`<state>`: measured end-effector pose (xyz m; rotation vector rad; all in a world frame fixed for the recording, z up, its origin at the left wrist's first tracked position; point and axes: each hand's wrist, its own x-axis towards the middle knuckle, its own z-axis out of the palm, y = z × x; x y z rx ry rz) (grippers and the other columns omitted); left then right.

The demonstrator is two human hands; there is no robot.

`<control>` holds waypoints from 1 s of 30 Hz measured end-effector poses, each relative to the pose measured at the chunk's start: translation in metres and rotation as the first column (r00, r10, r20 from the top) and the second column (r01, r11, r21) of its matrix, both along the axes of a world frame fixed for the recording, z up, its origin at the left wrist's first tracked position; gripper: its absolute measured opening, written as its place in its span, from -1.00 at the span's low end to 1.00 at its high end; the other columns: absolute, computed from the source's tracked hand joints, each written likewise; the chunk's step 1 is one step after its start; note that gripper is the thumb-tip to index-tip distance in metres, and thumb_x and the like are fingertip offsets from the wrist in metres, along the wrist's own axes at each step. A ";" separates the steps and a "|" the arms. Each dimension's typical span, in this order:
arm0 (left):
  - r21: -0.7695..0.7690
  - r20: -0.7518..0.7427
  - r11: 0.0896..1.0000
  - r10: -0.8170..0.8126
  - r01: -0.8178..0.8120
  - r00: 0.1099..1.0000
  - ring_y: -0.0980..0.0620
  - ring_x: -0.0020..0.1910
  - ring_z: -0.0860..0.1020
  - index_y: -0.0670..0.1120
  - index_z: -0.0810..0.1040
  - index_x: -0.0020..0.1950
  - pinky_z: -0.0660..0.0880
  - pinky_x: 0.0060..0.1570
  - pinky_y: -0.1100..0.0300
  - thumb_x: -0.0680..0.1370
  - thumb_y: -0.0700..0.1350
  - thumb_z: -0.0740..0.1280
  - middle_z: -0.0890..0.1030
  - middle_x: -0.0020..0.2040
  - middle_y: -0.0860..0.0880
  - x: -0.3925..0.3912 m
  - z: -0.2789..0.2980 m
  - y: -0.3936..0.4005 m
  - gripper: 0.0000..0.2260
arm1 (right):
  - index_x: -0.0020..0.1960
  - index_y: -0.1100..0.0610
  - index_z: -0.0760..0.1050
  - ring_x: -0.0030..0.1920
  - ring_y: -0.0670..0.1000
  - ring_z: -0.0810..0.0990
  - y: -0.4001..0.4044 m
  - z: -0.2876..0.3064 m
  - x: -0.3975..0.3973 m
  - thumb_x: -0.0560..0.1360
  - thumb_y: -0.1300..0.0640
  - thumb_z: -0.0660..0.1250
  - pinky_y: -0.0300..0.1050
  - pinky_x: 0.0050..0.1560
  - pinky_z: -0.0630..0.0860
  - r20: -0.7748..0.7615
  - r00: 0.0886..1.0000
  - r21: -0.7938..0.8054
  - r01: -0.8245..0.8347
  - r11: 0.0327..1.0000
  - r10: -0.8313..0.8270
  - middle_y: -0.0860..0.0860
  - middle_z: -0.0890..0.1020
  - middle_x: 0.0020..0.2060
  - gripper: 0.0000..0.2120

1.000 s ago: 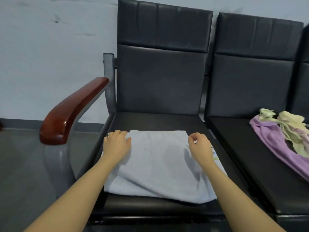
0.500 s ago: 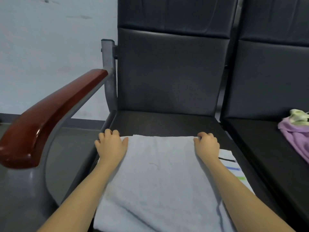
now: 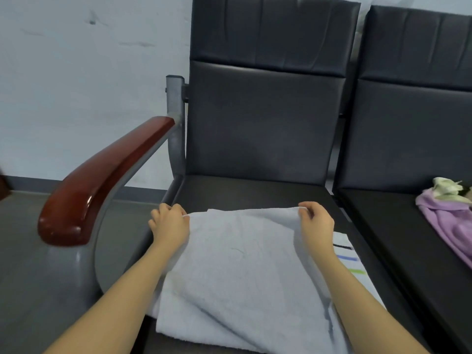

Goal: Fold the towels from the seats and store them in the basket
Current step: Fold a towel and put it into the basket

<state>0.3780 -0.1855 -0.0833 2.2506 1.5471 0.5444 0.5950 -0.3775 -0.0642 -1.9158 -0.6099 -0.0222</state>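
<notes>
A pale blue towel (image 3: 237, 272) lies spread over the black seat (image 3: 255, 192) of the left chair. My left hand (image 3: 169, 223) grips its far left corner. My right hand (image 3: 315, 221) pinches its far right corner, and the far edge is raised slightly off the seat. Under the towel's right side a white cloth with black, blue and green stripes (image 3: 350, 259) shows. A purple towel (image 3: 449, 221) and a pale yellow-green one (image 3: 447, 189) lie crumpled on the right seat. No basket is in view.
A red-brown wooden armrest (image 3: 102, 180) on a grey metal frame stands left of the seat. The chair backs (image 3: 263, 118) rise behind against a pale wall. Grey floor (image 3: 23, 246) lies to the left.
Both hands went from resting on the towel's far corners to gripping them, and the far edge has lifted a little. The view has pulled back slightly.
</notes>
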 end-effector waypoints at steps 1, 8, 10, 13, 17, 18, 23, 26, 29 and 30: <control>0.014 0.001 1.000 -0.004 0.004 1.000 -0.18 0.20 0.30 -0.08 0.49 0.07 0.23 0.19 0.00 0.63 -0.09 0.16 0.41 0.21 -0.15 -0.002 0.002 -0.002 -0.85 | 0.09 0.19 0.55 0.01 0.00 0.51 -0.004 0.002 -0.002 0.58 0.26 0.18 -0.23 -0.03 0.34 0.013 1.000 0.017 0.003 1.000 -0.003 0.04 0.59 0.00 -0.80; 0.328 0.304 0.936 -0.236 0.131 0.923 -0.15 -0.10 0.51 -0.09 0.47 0.02 0.44 -0.08 -0.02 0.61 -0.09 0.23 0.57 -0.04 -0.07 0.000 0.034 -0.022 -0.91 | 0.08 0.12 0.55 0.00 -0.01 0.53 -0.042 0.011 -0.004 0.58 0.19 0.20 -0.14 0.03 0.42 -0.013 0.981 0.190 0.192 0.963 -0.193 0.00 0.60 -0.02 -0.83; 0.293 0.329 0.942 -0.257 0.160 0.909 -0.16 -0.07 0.50 -0.06 0.50 0.07 0.47 -0.05 -0.03 0.60 -0.09 0.25 0.53 0.02 -0.07 0.010 0.039 -0.023 -0.90 | 0.12 0.11 0.55 0.01 -0.02 0.52 -0.051 0.012 -0.001 0.59 0.17 0.20 -0.06 0.07 0.46 -0.018 0.970 0.179 0.242 0.954 -0.243 -0.01 0.59 0.01 -0.81; 0.197 0.345 0.949 -0.303 0.248 0.888 -0.19 0.04 0.49 -0.06 0.56 0.16 0.44 0.13 -0.04 0.60 -0.14 0.24 0.49 0.11 -0.10 0.030 0.037 -0.021 -0.82 | 0.17 0.11 0.54 0.03 0.00 0.53 -0.063 0.014 0.007 0.59 0.14 0.20 -0.09 0.03 0.42 -0.034 0.951 0.143 0.308 0.941 -0.307 -0.01 0.59 0.05 -0.78; 0.091 0.354 0.950 -0.310 0.297 0.882 -0.18 0.16 0.46 -0.11 0.53 0.29 0.36 0.27 0.01 0.60 -0.14 0.24 0.44 0.21 -0.11 0.055 0.026 -0.024 -0.73 | 0.17 0.08 0.52 0.01 0.02 0.55 -0.077 0.015 0.021 0.58 0.12 0.20 -0.06 0.02 0.45 -0.033 0.935 0.101 0.355 0.929 -0.354 -0.02 0.59 0.02 -0.79; 0.068 0.359 0.952 -0.302 0.298 0.883 -0.18 0.18 0.45 -0.12 0.52 0.31 0.35 0.28 0.01 0.60 -0.13 0.24 0.43 0.22 -0.11 0.059 0.024 -0.025 -0.71 | 0.16 0.08 0.52 -0.01 0.03 0.55 -0.079 0.013 0.026 0.58 0.12 0.19 -0.05 0.00 0.46 -0.029 0.932 0.072 0.362 0.929 -0.361 -0.02 0.59 0.00 -0.79; 0.029 0.277 0.950 -0.305 0.310 0.911 -0.14 0.17 0.48 -0.17 0.53 0.28 0.38 0.21 0.11 0.60 -0.16 0.23 0.45 0.21 -0.13 0.071 0.013 -0.024 -0.72 | 0.15 0.10 0.52 -0.12 0.11 0.59 -0.079 -0.008 0.048 0.57 0.14 0.19 -0.01 -0.09 0.52 -0.032 0.946 -0.243 0.305 0.921 -0.322 0.05 0.61 -0.05 -0.79; 0.059 0.191 0.959 -0.283 0.277 0.940 -0.19 0.13 0.49 -0.18 0.51 0.28 0.43 0.19 -0.03 0.60 -0.21 0.19 0.46 0.21 -0.16 0.070 0.006 -0.016 -0.73 | 0.10 0.13 0.54 -0.08 0.11 0.55 -0.076 -0.021 0.052 0.56 0.16 0.22 0.07 0.09 0.47 0.011 0.955 -0.310 0.284 0.907 -0.295 0.07 0.61 -0.03 -0.83; 0.114 0.148 0.972 -0.222 0.206 0.964 -0.17 0.02 0.51 -0.17 0.59 0.07 0.47 0.08 -0.07 0.58 -0.20 0.23 0.51 0.06 -0.15 0.070 0.000 -0.012 -0.83 | -0.01 0.13 0.53 -0.14 0.05 0.48 -0.074 -0.028 0.051 0.56 0.17 0.25 -0.02 0.08 0.35 0.091 0.950 -0.329 0.311 0.892 -0.297 0.06 0.57 -0.05 -0.90; 0.132 0.127 0.973 -0.206 0.190 0.970 -0.14 -0.02 0.50 -0.16 0.59 0.00 0.47 0.06 -0.06 0.57 -0.19 0.24 0.52 0.02 -0.13 0.071 -0.001 -0.013 -0.85 | -0.04 0.13 0.53 -0.14 0.05 0.46 -0.074 -0.030 0.051 0.56 0.17 0.25 -0.02 0.06 0.32 0.102 0.948 -0.327 0.318 0.890 -0.302 0.06 0.54 -0.05 -0.91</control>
